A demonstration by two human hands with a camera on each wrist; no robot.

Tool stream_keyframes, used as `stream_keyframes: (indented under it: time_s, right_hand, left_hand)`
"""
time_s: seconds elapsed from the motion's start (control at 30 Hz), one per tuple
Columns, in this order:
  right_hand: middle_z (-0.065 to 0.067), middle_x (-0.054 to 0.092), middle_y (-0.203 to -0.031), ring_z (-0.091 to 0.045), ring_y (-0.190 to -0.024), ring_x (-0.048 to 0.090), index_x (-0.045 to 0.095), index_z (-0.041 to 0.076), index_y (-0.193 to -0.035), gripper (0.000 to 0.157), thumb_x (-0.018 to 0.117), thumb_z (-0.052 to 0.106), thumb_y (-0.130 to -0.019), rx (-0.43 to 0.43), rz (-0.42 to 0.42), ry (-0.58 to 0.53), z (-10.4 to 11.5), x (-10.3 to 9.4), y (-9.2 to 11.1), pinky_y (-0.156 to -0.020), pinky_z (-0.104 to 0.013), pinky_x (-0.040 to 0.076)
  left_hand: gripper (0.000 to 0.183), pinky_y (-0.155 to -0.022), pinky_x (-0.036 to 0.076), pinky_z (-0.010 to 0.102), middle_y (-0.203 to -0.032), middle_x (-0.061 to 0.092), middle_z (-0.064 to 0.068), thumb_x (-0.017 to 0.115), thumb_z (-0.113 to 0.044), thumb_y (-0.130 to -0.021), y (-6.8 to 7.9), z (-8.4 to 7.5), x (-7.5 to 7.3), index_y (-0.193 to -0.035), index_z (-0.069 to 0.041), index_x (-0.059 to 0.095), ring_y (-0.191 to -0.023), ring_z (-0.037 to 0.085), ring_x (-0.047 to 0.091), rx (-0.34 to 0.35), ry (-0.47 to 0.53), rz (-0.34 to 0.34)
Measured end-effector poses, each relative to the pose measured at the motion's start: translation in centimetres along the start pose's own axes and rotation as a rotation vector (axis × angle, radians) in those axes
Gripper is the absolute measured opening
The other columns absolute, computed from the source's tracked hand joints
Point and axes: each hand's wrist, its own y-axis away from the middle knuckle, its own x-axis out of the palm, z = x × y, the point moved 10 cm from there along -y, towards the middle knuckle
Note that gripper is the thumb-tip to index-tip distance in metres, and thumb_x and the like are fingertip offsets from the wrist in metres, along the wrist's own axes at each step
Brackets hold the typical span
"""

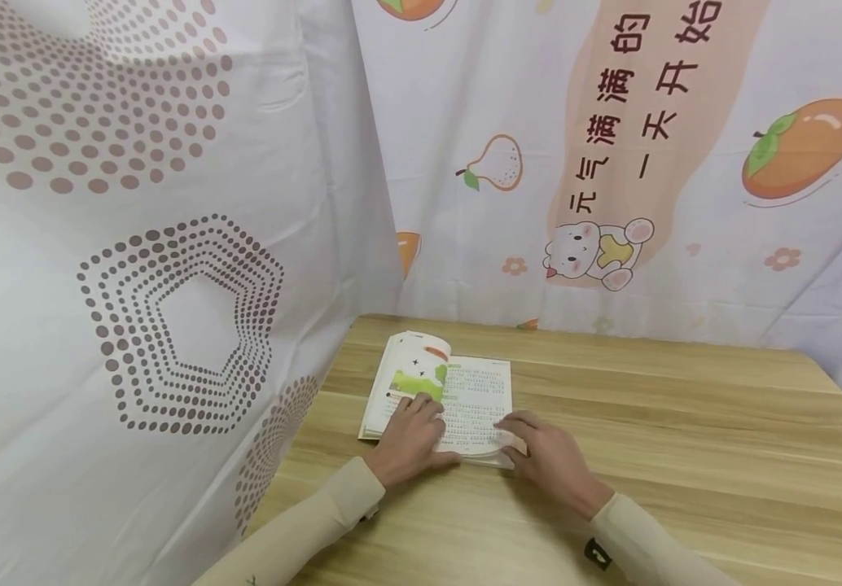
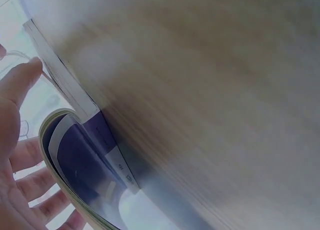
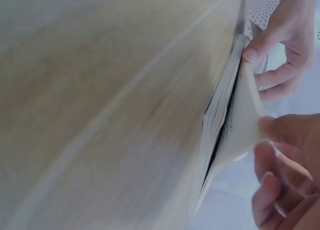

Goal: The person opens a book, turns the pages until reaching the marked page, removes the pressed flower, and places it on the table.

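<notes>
Book (image 1: pixel 475 407): one, open on the desk (image 1: pixel 670 399), near the left edge; left-side pages curled. Left hand (image 1: pixel 410 439): laid on the book near its fold, thumb at the lower edge, fingers spread. Right hand (image 1: pixel 556 464): apart from the left, thumb and finger clamped on a raised page (image 3: pixel 245 122) at the book's right side. Possible faults: a tear or crease, if the right hand pulls against the left's press; curled pages springing over, if the left eases. Views: right wrist shows the gap beneath the raised page; left wrist alone, the purple spine (image 2: pixel 102 132); head alone, the printed text.
</notes>
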Motion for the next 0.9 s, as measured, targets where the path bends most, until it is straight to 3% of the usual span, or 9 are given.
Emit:
stream_keyframes:
  time_s: [0.13, 0.23, 0.37, 0.53, 0.7, 0.8, 0.9]
  right_hand:
    - [-0.009, 0.061, -0.133, 0.004, -0.06, 0.047, 0.061, 0.013, -0.142, 0.071, 0.091, 0.018, -0.078, 0.066, 0.052, -0.019, -0.7, 0.4, 0.0, -0.052, -0.02, 0.043]
    - [-0.013, 0.057, -0.139, 0.004, -0.062, 0.047, 0.051, 0.014, -0.151, 0.085, 0.092, 0.02, -0.077, 0.118, 0.094, -0.035, -1.3, 0.9, 0.1, -0.054, -0.022, 0.043]
    - [-0.015, 0.054, -0.142, 0.001, -0.063, 0.046, 0.044, 0.013, -0.156, 0.094, 0.092, 0.021, -0.077, 0.162, 0.125, -0.038, -1.8, 1.3, 0.4, -0.055, -0.024, 0.043]
    - [-0.015, 0.055, -0.14, -0.004, -0.065, 0.048, 0.042, 0.01, -0.156, 0.096, 0.093, 0.025, -0.076, 0.177, 0.131, -0.017, -2.0, 1.5, 0.5, -0.057, -0.026, 0.045]
    - [-0.014, 0.057, -0.137, -0.009, -0.073, 0.054, 0.049, 0.01, -0.152, 0.091, 0.093, 0.031, -0.075, 0.173, 0.179, -0.006, -1.9, 2.1, 0.5, -0.062, -0.033, 0.052]
    - [-0.012, 0.059, -0.135, -0.01, -0.078, 0.058, 0.055, 0.011, -0.148, 0.084, 0.092, 0.035, -0.076, 0.161, 0.227, 0.016, -1.8, 2.6, 0.7, -0.063, -0.033, 0.053]
    - [-0.011, 0.062, -0.13, -0.013, -0.082, 0.062, 0.063, 0.01, -0.139, 0.071, 0.09, 0.033, -0.078, 0.125, 0.249, 0.041, -1.5, 2.9, 0.8, -0.065, -0.033, 0.054]
  left_hand:
    - [0.051, -0.089, 0.046, 0.04, -0.114, 0.07, 0.001, 0.07, -0.067, -0.086, 0.1, 0.1, 0.0, -0.073, -0.019, 0.071, -0.113, 0.023, 0.056, -0.014, 0.013, -0.004]
    - [0.045, -0.087, 0.047, 0.04, -0.111, 0.07, 0.001, 0.071, -0.06, -0.09, 0.1, 0.2, -0.3, -0.072, -0.019, 0.07, -0.111, 0.023, 0.057, -0.022, 0.019, -0.029]
    - [0.029, -0.085, 0.048, 0.038, -0.11, 0.071, 0.002, 0.069, -0.044, -0.095, 0.0, 0.4, -0.6, -0.091, -0.015, 0.074, -0.109, 0.022, 0.059, -0.046, 0.028, -0.053]
    - [0.043, -0.078, 0.051, 0.037, -0.114, 0.072, 0.01, 0.063, -0.024, -0.096, 0.0, 0.9, -1.2, -0.131, 0.001, 0.062, -0.1, 0.023, 0.063, -0.095, -0.002, -0.096]
    - [0.06, -0.063, 0.052, 0.035, -0.116, 0.066, 0.019, 0.057, -0.005, -0.089, 0.1, 1.5, -2.5, -0.146, 0.007, 0.044, -0.087, 0.026, 0.064, -0.125, 0.003, -0.244]
    - [0.069, -0.068, 0.053, 0.037, -0.132, 0.055, 0.028, 0.059, 0.003, -0.087, 0.2, 1.8, -3.0, -0.152, 0.002, 0.037, -0.098, 0.032, 0.063, -0.134, 0.0, -0.304]
    - [0.085, -0.085, 0.052, 0.044, -0.149, 0.04, 0.031, 0.077, 0.004, -0.078, 0.2, 1.9, -3.1, -0.153, -0.006, 0.039, -0.118, 0.039, 0.054, -0.138, -0.008, -0.304]
